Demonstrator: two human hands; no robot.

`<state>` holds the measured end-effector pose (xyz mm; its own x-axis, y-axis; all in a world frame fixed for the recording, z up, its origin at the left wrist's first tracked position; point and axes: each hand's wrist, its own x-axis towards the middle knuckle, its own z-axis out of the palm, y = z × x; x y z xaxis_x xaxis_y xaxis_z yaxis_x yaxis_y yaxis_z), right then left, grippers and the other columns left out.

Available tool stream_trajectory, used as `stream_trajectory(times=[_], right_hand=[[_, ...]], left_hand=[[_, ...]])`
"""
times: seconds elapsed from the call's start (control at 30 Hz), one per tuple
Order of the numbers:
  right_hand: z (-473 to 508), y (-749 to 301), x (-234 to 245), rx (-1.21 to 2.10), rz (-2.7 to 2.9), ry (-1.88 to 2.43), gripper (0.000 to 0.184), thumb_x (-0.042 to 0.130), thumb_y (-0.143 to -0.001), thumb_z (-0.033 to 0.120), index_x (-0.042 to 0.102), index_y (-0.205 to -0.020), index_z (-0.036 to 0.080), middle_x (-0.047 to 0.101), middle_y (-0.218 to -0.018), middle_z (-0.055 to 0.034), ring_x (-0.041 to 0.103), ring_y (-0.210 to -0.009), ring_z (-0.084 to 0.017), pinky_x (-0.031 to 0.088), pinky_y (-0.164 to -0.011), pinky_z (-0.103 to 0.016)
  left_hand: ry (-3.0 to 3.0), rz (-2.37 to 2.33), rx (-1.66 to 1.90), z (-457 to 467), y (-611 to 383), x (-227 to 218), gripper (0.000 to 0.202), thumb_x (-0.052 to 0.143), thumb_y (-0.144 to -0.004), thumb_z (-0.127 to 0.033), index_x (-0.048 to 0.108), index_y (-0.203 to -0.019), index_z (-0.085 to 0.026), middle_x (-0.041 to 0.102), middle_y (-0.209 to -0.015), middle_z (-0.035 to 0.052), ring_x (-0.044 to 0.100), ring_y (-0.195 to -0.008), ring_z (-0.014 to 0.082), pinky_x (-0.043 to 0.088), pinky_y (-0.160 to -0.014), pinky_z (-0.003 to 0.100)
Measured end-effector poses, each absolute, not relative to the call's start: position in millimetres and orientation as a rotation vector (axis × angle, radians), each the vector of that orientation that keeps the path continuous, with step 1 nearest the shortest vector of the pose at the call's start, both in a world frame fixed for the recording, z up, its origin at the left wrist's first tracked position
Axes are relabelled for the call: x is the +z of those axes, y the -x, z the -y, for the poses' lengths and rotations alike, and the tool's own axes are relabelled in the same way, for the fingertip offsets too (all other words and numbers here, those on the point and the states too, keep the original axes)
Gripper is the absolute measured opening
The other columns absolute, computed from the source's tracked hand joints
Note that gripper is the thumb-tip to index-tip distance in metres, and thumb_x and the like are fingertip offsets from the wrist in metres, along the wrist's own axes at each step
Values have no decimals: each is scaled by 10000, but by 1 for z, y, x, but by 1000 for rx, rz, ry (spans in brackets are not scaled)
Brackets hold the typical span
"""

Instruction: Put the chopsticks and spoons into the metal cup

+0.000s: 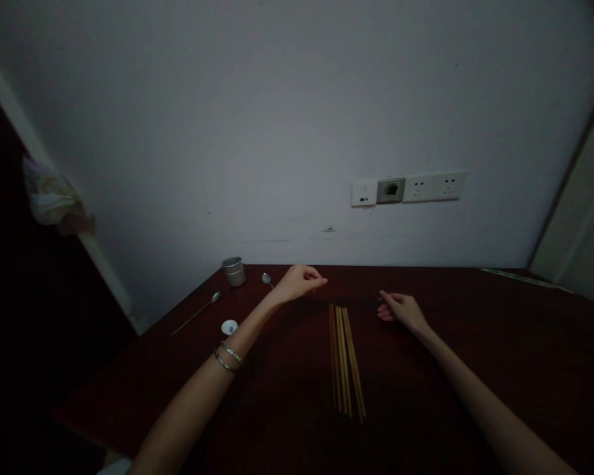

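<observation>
Several wooden chopsticks (344, 359) lie side by side on the dark red table, pointing away from me. A reddish one is at the left edge of the bundle. My left hand (301, 282) hovers beyond and left of their far ends, thumb and fingertips closed together, with nothing visible in them. Its forearm wears two bracelets. My right hand (400, 310) is to the right of the chopsticks, apart from them, its fingers loosely curled and the thumb separate, holding nothing. Close to my left hand lies a spoon (266, 279), its handle partly hidden behind that hand.
Left on the table (287, 409) stand a metal cup (234, 272), a long-handled spoon (198, 313) and a small white dish (229, 326) with a blue mark. A wall with sockets (408, 189) rises behind the table's far edge. A flat strip (519, 278) lies far right.
</observation>
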<state>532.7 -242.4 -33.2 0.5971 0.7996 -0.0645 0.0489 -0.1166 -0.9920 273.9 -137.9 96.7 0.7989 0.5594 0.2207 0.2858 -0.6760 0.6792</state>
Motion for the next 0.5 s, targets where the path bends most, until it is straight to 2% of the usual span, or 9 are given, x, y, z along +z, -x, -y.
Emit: stream_trajectory(times=[0.13, 0.33, 0.5], right_hand=[[250, -539, -41, 661, 693, 1480, 203, 520, -788, 327, 547, -779, 126, 610, -520, -52, 603, -442, -137, 522, -449, -220], [249, -539, -46, 631, 785, 1542, 212, 515, -776, 335, 570, -774, 130, 619, -535, -55, 602, -447, -141, 516, -457, -226], [247, -545, -54, 610, 869, 1626, 253, 531, -753, 378, 591, -780, 134, 640, -579, -79, 621, -493, -164, 515, -487, -242]], left_hand=[[-2437, -741, 562, 106, -245, 108, 322, 510, -732, -385, 648, -789, -100, 587, -603, 24, 480, -528, 88, 338, -506, 198], [-2597, -1141, 534, 40, -170, 102, 220, 509, -677, -272, 661, -730, -122, 592, -600, 10, 481, -544, 97, 329, -520, 195], [-2481, -1445, 449, 10, -83, 93, 113, 555, -608, -208, 637, -615, -131, 576, -566, 7, 491, -564, 110, 320, -523, 191]])
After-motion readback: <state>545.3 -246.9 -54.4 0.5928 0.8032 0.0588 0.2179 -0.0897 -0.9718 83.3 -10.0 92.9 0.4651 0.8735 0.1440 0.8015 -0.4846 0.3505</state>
